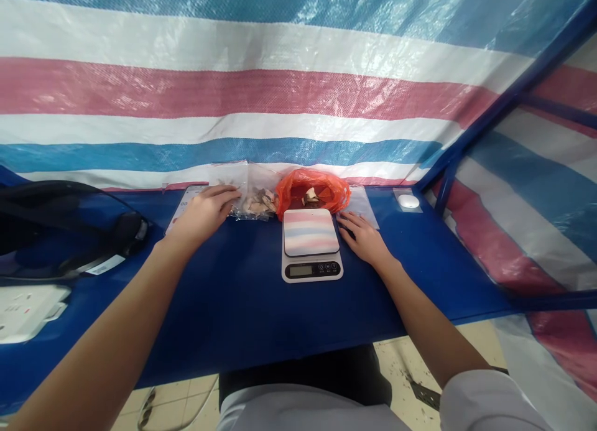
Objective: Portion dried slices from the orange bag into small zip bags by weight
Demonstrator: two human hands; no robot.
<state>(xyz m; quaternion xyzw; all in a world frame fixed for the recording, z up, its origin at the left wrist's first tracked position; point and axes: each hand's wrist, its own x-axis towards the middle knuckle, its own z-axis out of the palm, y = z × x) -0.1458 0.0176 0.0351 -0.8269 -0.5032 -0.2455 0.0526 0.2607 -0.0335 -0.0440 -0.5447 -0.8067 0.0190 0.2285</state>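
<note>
My left hand [205, 214] is open, its fingers stretched over a clear plastic bag [228, 175] at the back of the table. Beside its fingertips is another clear bag with dry tan and brown pieces [261, 202] in it. My right hand [366, 239] lies open on the table, fingers spread by a white sheet or flat bag [364, 204]. Between both hands stands a white kitchen scale [311, 232]; its display looks blank. Just behind it, an orange plastic bag [336, 191] gapes open, with a few pale and brown pieces [311, 196] inside.
Under my left hand, partly hidden, is a white phone-like panel [186, 198]. A black headset-like device [116, 232] and a white power strip [28, 313] occupy the left side. Far right, a small white case [408, 201] sits on the blue table [261, 319]. Striped sheeting [233, 95] closes the back.
</note>
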